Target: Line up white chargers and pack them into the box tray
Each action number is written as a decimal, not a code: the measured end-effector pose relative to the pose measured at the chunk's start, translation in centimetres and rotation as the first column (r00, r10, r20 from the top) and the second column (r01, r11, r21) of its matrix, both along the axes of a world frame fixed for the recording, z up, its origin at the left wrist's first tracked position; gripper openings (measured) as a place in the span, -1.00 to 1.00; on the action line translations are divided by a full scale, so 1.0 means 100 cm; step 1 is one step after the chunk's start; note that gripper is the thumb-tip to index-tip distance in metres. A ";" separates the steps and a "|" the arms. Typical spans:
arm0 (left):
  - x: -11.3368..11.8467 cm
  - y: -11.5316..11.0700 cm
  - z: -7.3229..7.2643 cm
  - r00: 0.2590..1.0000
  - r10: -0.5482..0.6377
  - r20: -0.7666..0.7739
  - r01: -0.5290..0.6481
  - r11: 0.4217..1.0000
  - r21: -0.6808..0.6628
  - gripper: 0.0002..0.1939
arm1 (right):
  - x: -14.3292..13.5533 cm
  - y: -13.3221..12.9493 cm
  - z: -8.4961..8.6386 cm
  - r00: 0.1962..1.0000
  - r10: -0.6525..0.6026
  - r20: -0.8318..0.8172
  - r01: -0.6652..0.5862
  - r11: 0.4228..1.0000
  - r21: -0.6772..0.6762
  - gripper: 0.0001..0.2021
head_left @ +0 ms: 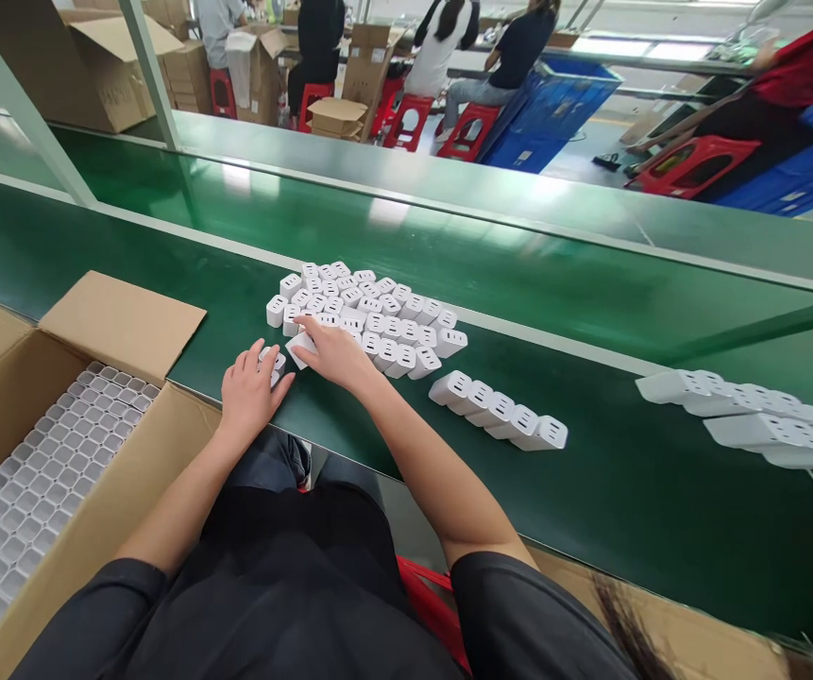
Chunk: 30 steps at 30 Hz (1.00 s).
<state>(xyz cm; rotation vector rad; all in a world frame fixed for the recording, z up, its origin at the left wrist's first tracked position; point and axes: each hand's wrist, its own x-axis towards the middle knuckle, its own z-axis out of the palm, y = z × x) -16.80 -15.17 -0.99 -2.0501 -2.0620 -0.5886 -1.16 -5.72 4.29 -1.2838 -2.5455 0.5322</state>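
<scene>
My left hand (248,389) is at the near edge of the green work surface, its fingers curled round a small group of white charger housings (277,363). Beside it, my right hand (335,353) reaches over the front of a cluster, thumb and index finger on either side of a tilted white charger housing (298,351). Behind and right of my hands stands the cluster of charger housings (392,327), mostly upright with dark port slots on top. My right palm hides some of them. A separate row of charger housings (498,410) stands to the right of my forearm.
An open cardboard box (190,430) at the left holds many white housings in tight rows. More charger housings (753,406) stand at the far right. A metal post (30,113) rises at the left. Across the line, several people sit on red stools (473,132) near blue crates (548,113).
</scene>
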 end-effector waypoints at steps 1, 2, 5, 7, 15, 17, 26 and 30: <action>0.000 0.003 -0.001 1.000 0.004 0.000 -0.004 1.000 -0.027 -0.54 | -0.003 0.002 0.006 0.997 0.017 0.070 -0.016 1.000 -0.010 -0.60; -0.001 0.006 -0.002 1.000 -0.007 0.001 0.007 0.999 -0.044 -0.55 | -0.007 0.005 0.011 0.990 0.035 0.133 -0.032 0.999 -0.021 -0.59; -0.011 0.009 -0.004 0.996 -0.088 0.006 0.088 0.995 -0.049 -0.57 | -0.020 0.018 0.025 0.960 0.095 0.262 -0.084 0.995 -0.053 -0.66; -0.019 0.009 -0.003 0.992 -0.125 0.016 0.126 0.990 -0.057 -0.56 | -0.029 0.028 0.030 0.940 0.138 0.311 -0.115 0.989 -0.093 -0.79; -0.033 0.008 0.003 0.973 -0.221 0.061 0.227 0.968 -0.110 -0.44 | -0.052 0.033 0.021 0.913 0.177 0.367 -0.158 0.984 -0.082 -0.67; -0.033 0.008 0.004 0.973 -0.220 0.063 0.226 0.966 -0.123 -0.41 | -0.044 0.032 0.019 0.922 0.188 0.339 -0.180 0.982 -0.055 -0.61; -0.031 0.010 0.007 0.982 -0.181 0.049 0.186 0.969 -0.161 -0.49 | 0.000 0.038 0.007 0.844 0.504 0.185 -0.511 0.859 -0.007 -0.41; -0.035 0.009 0.009 0.976 -0.214 0.049 0.219 0.962 -0.164 -0.50 | 0.004 0.023 0.007 0.873 0.358 0.330 -0.414 0.903 0.116 -0.74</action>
